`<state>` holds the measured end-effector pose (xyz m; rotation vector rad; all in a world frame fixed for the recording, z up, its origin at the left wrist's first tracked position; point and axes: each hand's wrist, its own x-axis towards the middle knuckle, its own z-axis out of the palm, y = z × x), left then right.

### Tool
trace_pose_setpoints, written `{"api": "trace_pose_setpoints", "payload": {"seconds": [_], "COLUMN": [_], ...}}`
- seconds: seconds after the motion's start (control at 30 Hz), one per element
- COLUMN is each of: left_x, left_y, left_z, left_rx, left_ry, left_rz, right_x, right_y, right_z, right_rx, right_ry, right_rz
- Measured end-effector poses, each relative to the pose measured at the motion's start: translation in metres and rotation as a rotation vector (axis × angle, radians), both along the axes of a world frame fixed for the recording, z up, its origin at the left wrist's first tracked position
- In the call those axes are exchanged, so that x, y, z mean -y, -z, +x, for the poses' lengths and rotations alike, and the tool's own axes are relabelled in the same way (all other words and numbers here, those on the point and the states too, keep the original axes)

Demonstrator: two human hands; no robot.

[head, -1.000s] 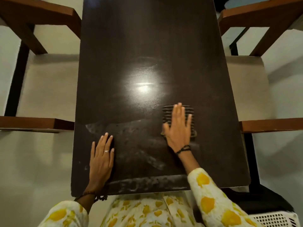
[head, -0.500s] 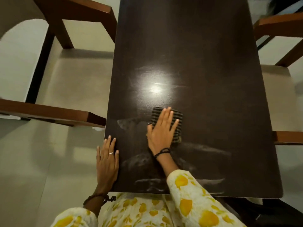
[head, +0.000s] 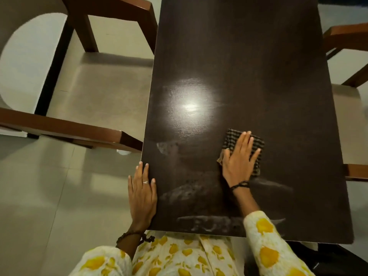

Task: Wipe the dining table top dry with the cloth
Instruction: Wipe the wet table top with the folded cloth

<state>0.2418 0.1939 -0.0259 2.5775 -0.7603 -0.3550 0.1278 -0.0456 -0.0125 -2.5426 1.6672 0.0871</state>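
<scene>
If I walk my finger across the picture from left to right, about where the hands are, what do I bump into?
Wooden chair arm → left hand on the table edge → wet smears → right hand pressing the striped cloth → another chair arm.

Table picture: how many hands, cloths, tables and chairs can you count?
Hands: 2, left flat on the table edge, right flat on the cloth
Cloth: 1
Table: 1
Chairs: 2, one left, one right
Total: 6
</scene>
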Motion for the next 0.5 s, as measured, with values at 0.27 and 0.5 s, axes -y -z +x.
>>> {"api": "trace_pose_setpoints", "payload": {"seconds": [0.27,0.5], "left_x": [0.002,0.000], "left_y": [-0.001,-0.003], "left_z": [0.002,0.005], "left_rx": [-0.087,-0.187], "left_ry": [-0.074,-0.193], "left_rz": [-0.030,-0.159], "right_x": [-0.074,-0.107], "right_y": [0.000,0.002], "right_z": [0.092,0.172], "right_rx": [-0.002,-0.005], "right_ry": [-0.136,-0.390], "right_rz": [0.021,0.071]}}
